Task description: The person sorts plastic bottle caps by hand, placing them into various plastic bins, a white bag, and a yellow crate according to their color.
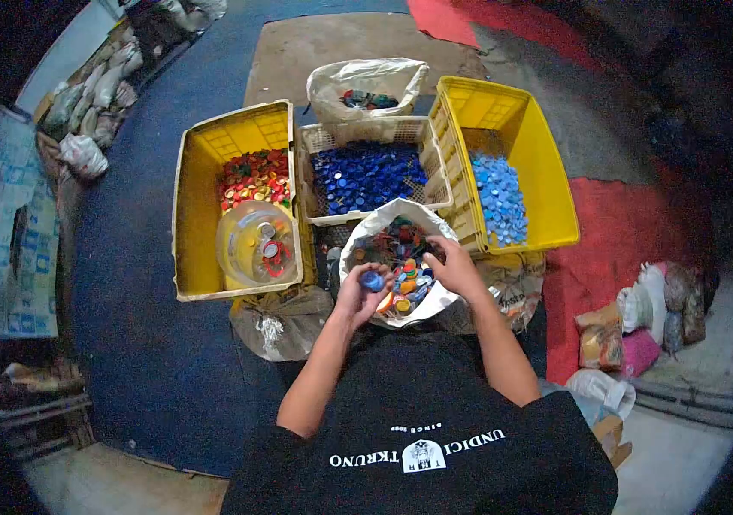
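My left hand (361,296) is at the left side of an open white sack (355,240), its fingers curled round a blue bottle cap (372,281). Over the sack's right side is my right hand (455,268), fingers bent and apart, with nothing visible in them. Mixed bottle caps (411,287) in orange, yellow, white, red and green fill the sack below both hands. Behind it stands a white crate (439,184) of dark blue caps (366,176). Light blue caps (499,197) lie in the right yellow bin (547,163).
The left yellow bin (199,180) holds red and gold caps (255,178) and a clear round tub (233,249) with a few caps. Another white sack (324,90) stands behind the crate. Filled bags (96,94) lie far left, and more bags (637,309) lie right.
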The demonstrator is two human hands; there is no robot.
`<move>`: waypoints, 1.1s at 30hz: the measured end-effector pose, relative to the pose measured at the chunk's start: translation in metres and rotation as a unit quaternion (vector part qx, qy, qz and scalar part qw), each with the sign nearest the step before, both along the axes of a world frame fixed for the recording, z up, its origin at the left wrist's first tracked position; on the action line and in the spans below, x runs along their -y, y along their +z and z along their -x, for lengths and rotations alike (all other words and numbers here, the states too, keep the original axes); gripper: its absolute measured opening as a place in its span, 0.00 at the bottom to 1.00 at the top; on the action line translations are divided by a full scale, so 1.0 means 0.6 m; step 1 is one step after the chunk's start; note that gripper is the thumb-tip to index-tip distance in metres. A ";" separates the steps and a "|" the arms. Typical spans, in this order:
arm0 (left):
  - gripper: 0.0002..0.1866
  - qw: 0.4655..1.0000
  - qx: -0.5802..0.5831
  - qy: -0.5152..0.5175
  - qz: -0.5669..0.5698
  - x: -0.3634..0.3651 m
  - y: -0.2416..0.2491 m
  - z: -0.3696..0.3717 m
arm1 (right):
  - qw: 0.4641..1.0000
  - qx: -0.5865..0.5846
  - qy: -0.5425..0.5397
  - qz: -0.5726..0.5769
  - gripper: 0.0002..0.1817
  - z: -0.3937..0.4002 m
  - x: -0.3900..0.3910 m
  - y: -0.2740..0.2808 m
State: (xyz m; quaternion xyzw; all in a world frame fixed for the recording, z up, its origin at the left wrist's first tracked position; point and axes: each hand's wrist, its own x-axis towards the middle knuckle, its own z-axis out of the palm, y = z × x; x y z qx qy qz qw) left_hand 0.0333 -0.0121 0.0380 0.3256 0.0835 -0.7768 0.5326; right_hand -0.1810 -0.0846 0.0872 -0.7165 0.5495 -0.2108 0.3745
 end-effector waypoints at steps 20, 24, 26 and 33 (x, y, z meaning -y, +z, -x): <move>0.09 0.937 0.069 0.324 -0.107 -0.212 0.048 0.043 | 0.936 -0.246 0.247 -0.039 0.13 -0.031 0.024 -0.250; 0.09 0.948 0.055 0.296 -0.099 -0.196 0.049 0.062 | 0.963 -0.171 0.176 -0.107 0.14 -0.013 0.039 -0.258; 0.11 0.957 0.046 0.268 -0.102 -0.179 0.046 0.067 | 0.985 -0.058 0.123 -0.102 0.17 0.002 0.046 -0.270; 0.18 0.986 0.023 0.164 -0.006 -0.093 0.034 0.096 | 0.979 0.167 0.068 -0.098 0.13 0.032 0.034 -0.133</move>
